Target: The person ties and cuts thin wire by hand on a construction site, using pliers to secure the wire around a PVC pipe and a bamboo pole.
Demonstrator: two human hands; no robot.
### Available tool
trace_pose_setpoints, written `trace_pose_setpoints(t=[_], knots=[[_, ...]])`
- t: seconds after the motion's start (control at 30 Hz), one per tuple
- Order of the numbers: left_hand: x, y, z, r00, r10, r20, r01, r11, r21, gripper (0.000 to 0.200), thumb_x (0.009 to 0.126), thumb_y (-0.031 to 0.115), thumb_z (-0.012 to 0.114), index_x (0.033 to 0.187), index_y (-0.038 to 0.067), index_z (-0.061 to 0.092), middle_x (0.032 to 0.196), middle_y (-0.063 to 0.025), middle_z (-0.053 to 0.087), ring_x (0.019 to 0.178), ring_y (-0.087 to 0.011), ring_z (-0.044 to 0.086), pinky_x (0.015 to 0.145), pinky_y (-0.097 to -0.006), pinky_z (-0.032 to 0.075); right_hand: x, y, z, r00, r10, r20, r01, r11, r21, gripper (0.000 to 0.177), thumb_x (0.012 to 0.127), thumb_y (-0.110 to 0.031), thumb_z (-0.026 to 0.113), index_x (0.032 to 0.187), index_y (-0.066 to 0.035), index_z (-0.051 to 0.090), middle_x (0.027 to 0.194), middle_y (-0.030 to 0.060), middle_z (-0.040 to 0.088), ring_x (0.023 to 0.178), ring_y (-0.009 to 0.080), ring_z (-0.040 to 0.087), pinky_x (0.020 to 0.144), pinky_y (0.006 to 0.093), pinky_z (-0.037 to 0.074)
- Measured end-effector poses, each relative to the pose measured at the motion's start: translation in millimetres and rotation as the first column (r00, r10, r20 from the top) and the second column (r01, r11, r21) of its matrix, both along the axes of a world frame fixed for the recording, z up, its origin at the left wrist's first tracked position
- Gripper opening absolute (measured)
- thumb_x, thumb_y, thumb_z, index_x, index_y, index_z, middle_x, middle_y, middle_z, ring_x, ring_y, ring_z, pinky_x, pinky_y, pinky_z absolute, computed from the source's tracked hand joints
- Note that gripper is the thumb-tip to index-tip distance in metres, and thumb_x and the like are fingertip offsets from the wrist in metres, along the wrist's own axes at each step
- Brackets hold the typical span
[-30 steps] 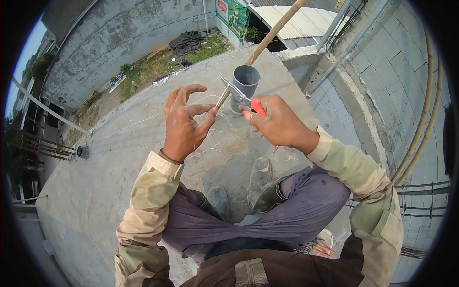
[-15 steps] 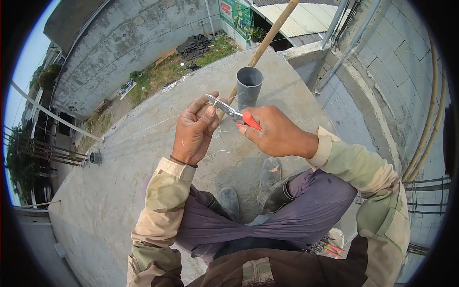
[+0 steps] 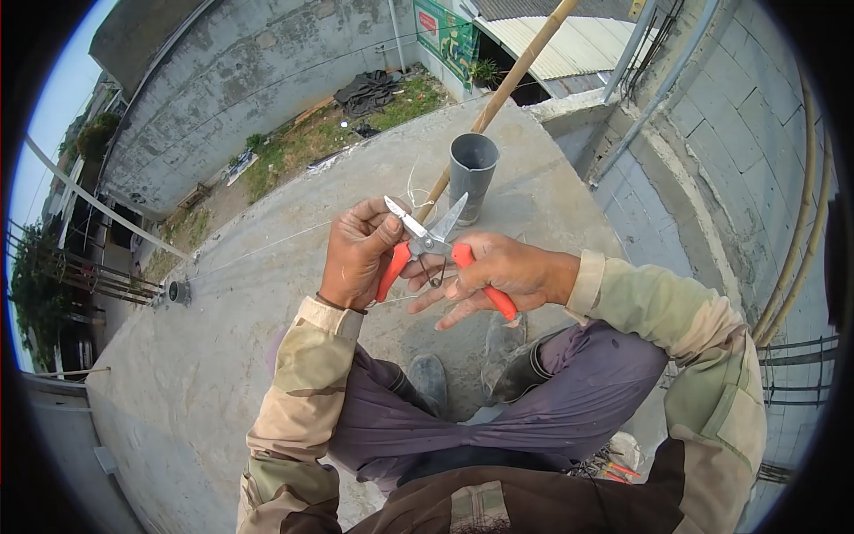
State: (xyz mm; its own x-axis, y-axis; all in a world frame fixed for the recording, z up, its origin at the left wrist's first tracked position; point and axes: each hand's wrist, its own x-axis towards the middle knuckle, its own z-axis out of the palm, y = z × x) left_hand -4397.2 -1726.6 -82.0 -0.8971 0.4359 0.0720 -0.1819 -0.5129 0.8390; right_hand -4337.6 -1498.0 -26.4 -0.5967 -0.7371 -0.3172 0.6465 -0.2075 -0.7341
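Red-handled pruning shears (image 3: 429, 243) are spread wide between my hands, with both blades pointing up and away. My right hand (image 3: 509, 271) has the right handle against its thumb and palm, its other fingers stretched out beneath the shears. Against the left handle, my left hand (image 3: 360, 249) has thumb and fingers pinched together on a thin white string (image 3: 418, 198). That string loops above the blades, and part of it is hidden behind the hand. Just beyond the shears stands an upright grey pipe (image 3: 472, 173), beside a bamboo pole (image 3: 516, 76).
A taut line (image 3: 258, 252) runs across the concrete slab (image 3: 222, 374) towards a small grey bucket-like piece (image 3: 180, 293). More red-handled tools (image 3: 616, 469) lie with metal bits by my right leg. A block wall (image 3: 738, 125) rises at right, beyond the slab's edge.
The shears' blades and handles have spread apart, and my right hand's fingers have uncurled from a fist. The string's loose loop has shifted upward, past the blades.
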Motion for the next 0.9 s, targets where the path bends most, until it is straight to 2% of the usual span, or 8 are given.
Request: trace_pose_setpoints(t=[0.23,0.33,0.43,0.6,0.67,0.73,0.87,0.9], knots=[[2.8,-3.2,-0.5,0.994,0.025,-0.102,-0.038,0.991,-0.125,0.023,0.095,0.015,0.078,0.108,-0.002,0.070,0.094,-0.0108,0.075,0.083,-0.0186,0.073,0.074,-0.0332,0.061,1.5,-8.0,-1.7,0.996,0.066,-0.058,-0.068,0.997,-0.027,0.063,0.091,0.007,0.056,0.148,0.007,0.030,0.148,0.0164,0.040,0.125,0.0371,0.063,0.090,0.0534,0.065],[3.6,-4.3,-0.4,0.994,0.030,-0.107,-0.049,0.983,-0.176,0.022,0.094,0.016,0.079,0.104,-0.003,0.072,0.095,-0.0107,0.075,0.085,-0.0182,0.072,0.076,-0.0327,0.060,7.5,-11.3,-7.6,0.997,0.011,-0.080,-0.014,0.999,-0.040,0.061,0.090,0.005,0.057,0.146,0.010,0.034,0.146,0.0200,0.043,0.114,0.0321,0.066,0.086,0.0448,0.063],[2.9,-6.0,2.2,0.979,0.052,-0.198,-0.116,0.938,-0.326,0.021,0.096,0.017,0.077,0.100,-0.003,0.073,0.094,-0.0099,0.074,0.085,-0.0162,0.070,0.078,-0.0317,0.058,0.4,-9.3,-22.5,0.944,-0.025,-0.330,0.081,0.984,0.157,0.055,0.085,0.004,0.062,0.138,0.010,0.045,0.121,0.0154,0.058,0.090,0.0190,0.065,0.072,0.0328,0.055],[7.0,1.3,8.9,0.879,0.084,-0.470,-0.292,0.873,-0.391,0.022,0.100,0.020,0.074,0.094,-0.001,0.072,0.085,-0.0035,0.067,0.077,-0.0103,0.062,0.069,-0.0271,0.052,-1.1,-1.9,-5.9,0.971,-0.050,-0.232,0.099,0.973,0.207,0.035,0.078,0.002,0.064,0.113,0.005,0.058,0.078,-0.0004,0.052,0.068,0.0084,0.049,0.060,0.0267,0.039],[8.2,2.5,9.5,0.835,0.111,-0.539,-0.333,0.882,-0.335,0.022,0.100,0.021,0.073,0.093,0.000,0.072,0.077,0.0020,0.062,0.068,-0.0059,0.055,0.059,-0.0226,0.046,1.4,-3.9,-4.9,0.964,-0.062,-0.257,0.116,0.973,0.199,0.032,0.078,0.002,0.064,0.109,0.004,0.059,0.080,0.0004,0.053,0.068,0.0086,0.050,0.060,0.0270,0.039],[12.5,-0.2,11.1,0.966,0.050,-0.254,-0.133,0.937,-0.322,0.025,0.101,0.023,0.071,0.093,-0.001,0.072,0.090,-0.0046,0.070,0.082,-0.0114,0.064,0.074,-0.0265,0.051,5.2,-5.2,-5.4,0.956,-0.074,-0.283,0.132,0.973,0.191,0.029,0.078,0.002,0.064,0.106,0.003,0.059,0.081,0.0012,0.054,0.069,0.0087,0.050,0.060,0.0272,0.040],[14.9,2.0,8.9,0.975,0.066,-0.214,-0.142,0.921,-0.364,0.025,0.101,0.023,0.072,0.094,0.000,0.072,0.089,-0.0025,0.069,0.083,-0.0098,0.060,0.075,-0.0251,0.048,4.2,-4.1,-5.1,0.966,-0.066,-0.249,0.111,0.980,0.168,0.028,0.078,0.002,0.064,0.106,0.004,0.060,0.083,0.0020,0.055,0.069,0.0100,0.051,0.060,0.0274,0.040],[14.3,4.4,11.5,0.933,0.090,-0.350,-0.238,0.882,-0.407,0.024,0.102,0.023,0.071,0.097,-0.001,0.073,0.091,-0.0028,0.069,0.085,-0.0098,0.060,0.077,-0.0259,0.048,1.9,-3.3,-4.9,0.979,-0.048,-0.200,0.071,0.991,0.109,0.028,0.078,0.002,0.064,0.106,0.004,0.060,0.084,0.0026,0.055,0.070,0.0108,0.052,0.060,0.0272,0.041]])
